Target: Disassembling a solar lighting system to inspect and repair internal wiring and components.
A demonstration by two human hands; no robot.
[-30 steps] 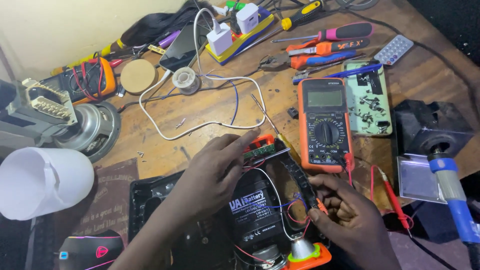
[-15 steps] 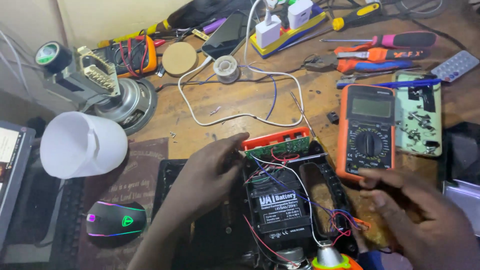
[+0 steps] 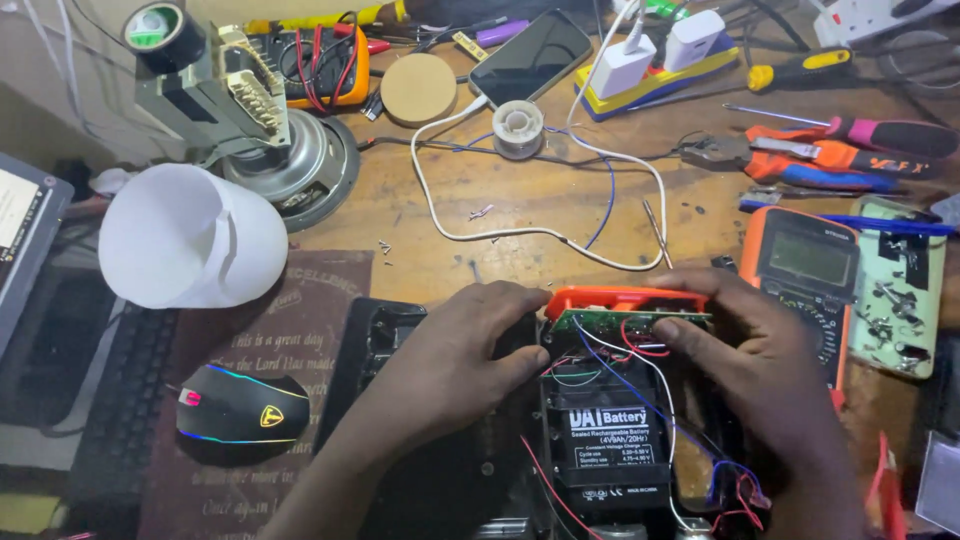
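Observation:
A black battery (image 3: 606, 440) sits inside an opened black casing (image 3: 385, 345) on the wooden bench, with red, blue and white wires running over it. Above the battery lies a green circuit board (image 3: 625, 321) in an orange housing piece (image 3: 618, 298). My left hand (image 3: 455, 365) rests on the casing, its fingertips touching the left end of the orange piece. On the right end of the board and orange piece my right hand (image 3: 745, 350) is closed, fingers pinching it. An orange multimeter (image 3: 805, 265) lies just right of that hand, partly hidden by it.
A white plastic cup (image 3: 190, 235) lies on its side at the left, near a motor (image 3: 285, 160) and a lit computer mouse (image 3: 242, 402). Farther back: a phone (image 3: 530, 58), solder spool (image 3: 518, 128), chargers on a power strip (image 3: 655, 60), pliers and screwdrivers (image 3: 850, 150). A white cable (image 3: 530, 230) loops across the bench.
The view shifted right and closer. My right hand left the multimeter area and came up to grip the right end of the board; my left hand stayed at the left end.

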